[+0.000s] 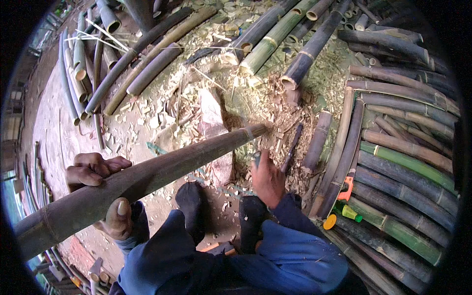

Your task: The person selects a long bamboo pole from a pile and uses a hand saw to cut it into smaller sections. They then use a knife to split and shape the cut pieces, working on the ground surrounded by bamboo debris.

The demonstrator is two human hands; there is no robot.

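Note:
A long brown bamboo pole (162, 164) slants across in front of me, its near end at the lower left. My left hand (96, 172) is wrapped round its thicker part, fingers over the top and thumb below. The pole's narrower far end passes over a pale wooden block (212, 110) on the ground. Just to the right of the pole, my right hand (268, 183) is closed. A small bluish-grey bit shows at its fingers, but I cannot make out what it is. Beyond this hand lies a thin dark stick-like thing (293, 146) among the chips.
Many bamboo lengths (403, 172) are laid side by side at the right, with an orange handle (347, 188), a yellow disc (330, 221) and a yellow-green object (351, 213) on them. More bamboo poles (273, 44) lie at the back. Wood chips (246, 93) cover the ground.

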